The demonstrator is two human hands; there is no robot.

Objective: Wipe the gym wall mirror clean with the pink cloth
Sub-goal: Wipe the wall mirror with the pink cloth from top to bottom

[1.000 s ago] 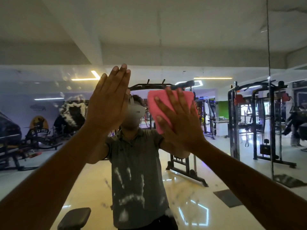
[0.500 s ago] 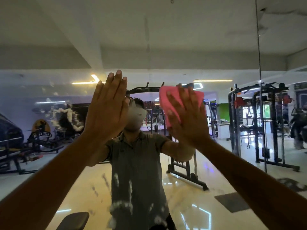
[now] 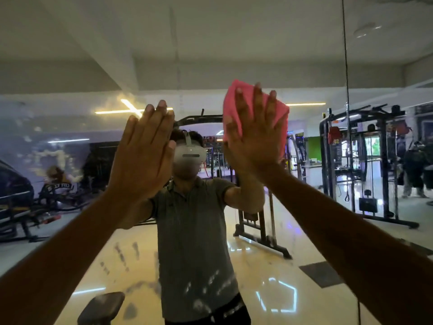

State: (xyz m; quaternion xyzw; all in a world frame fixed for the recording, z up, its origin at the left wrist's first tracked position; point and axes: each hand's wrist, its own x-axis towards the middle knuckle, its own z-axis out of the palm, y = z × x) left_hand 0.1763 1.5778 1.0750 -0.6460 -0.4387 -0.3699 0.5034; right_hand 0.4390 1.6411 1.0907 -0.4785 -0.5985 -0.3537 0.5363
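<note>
Against the mirror (image 3: 304, 55), right hand (image 3: 255, 139), fingers straight, presses the soft, light pink cloth (image 3: 278, 113) flat; left hand (image 3: 143, 158) braces open-palmed, holding nothing.

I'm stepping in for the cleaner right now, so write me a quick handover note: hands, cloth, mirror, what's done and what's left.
Right hand: flat, fingers spread, pressing the pink cloth on the mirror at upper centre-right.
Left hand: open, flat against the glass, holding nothing.
Done: cannot tell which areas are wiped.
Left: smudges low at centre and hazy marks at left remain.
</note>
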